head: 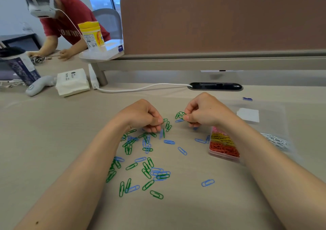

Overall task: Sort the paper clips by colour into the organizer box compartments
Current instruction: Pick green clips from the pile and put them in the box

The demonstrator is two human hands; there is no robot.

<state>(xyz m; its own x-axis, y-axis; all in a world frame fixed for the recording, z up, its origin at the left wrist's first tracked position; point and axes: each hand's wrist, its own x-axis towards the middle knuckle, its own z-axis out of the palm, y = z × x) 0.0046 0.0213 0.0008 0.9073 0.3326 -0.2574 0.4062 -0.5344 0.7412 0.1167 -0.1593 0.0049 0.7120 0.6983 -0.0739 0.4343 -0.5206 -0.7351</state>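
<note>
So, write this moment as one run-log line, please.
phase: sorting | right hand: pinches green wire paper clips | left hand: curled over loose clips, grip unclear | translucent plastic organizer box: holds pink, yellow, red clips

Left hand [141,114], right hand [206,112] bare; left forearm [88,168] bare, small dark mole [37,222]; right forearm [264,159] bare.

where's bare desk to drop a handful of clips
Bare desk: left of the left forearm to the tissue pack, and the near edge between the forearms. Crowded: loose clips below the left hand and right hand; organizer box beside the right forearm.
</note>
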